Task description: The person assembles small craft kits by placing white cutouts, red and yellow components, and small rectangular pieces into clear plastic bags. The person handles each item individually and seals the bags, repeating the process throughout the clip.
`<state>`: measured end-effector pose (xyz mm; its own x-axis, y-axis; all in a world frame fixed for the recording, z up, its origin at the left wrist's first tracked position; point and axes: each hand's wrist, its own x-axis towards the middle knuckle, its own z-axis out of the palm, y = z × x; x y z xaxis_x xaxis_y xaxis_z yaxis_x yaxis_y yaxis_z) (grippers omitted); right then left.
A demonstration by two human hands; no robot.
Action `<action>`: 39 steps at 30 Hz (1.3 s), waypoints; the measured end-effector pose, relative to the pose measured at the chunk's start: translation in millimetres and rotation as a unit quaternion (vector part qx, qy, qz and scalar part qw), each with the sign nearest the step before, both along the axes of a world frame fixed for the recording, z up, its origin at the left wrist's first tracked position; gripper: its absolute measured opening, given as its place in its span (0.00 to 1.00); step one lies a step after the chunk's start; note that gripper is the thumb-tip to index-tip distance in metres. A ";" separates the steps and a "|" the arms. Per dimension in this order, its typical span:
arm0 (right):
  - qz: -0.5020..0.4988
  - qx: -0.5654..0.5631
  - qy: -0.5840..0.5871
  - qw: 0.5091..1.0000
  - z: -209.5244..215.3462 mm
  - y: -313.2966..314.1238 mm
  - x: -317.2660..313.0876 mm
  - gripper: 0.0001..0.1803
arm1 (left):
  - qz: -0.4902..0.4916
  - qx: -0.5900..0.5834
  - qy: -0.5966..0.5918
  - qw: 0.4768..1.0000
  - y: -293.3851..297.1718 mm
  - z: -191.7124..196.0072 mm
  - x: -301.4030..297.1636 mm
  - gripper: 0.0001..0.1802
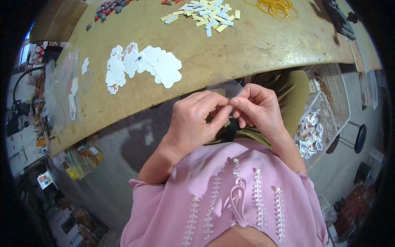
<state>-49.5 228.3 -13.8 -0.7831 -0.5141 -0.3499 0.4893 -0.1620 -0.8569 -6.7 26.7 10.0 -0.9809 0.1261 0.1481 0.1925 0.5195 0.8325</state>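
My left hand and my right hand meet over my lap, just off the table's near edge. Both are closed in a pinch, thumbs and fingertips together, on a small clear plastic bag. The bag's thin, see-through film stands up beyond my fingers; its lower part is hidden behind them. Whether anything lies inside it I cannot make out. Nearest on the table is a spread pile of white, scallop-edged cutouts.
Small yellow and pale strips, yellow rubber bands and red-and-grey pieces lie farther back. Clear plastic bags rest at the table's left, near a cardboard box. On my right stands a white basket holding small packets.
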 end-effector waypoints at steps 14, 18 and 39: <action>0.005 0.149 0.012 0.989 14.9 -0.9 5.0 0.14 | -0.088 -0.165 0.175 0.967 -11.9 -10.6 -2.1 0.06; -0.072 0.145 0.136 0.977 8.5 -2.5 8.4 0.05 | -0.087 -0.141 0.184 0.969 -21.1 -19.5 4.7 0.09; 0.138 0.227 0.554 0.789 4.3 5.2 9.6 0.17 | 0.083 -0.259 0.126 0.954 -94.7 -17.7 6.1 0.31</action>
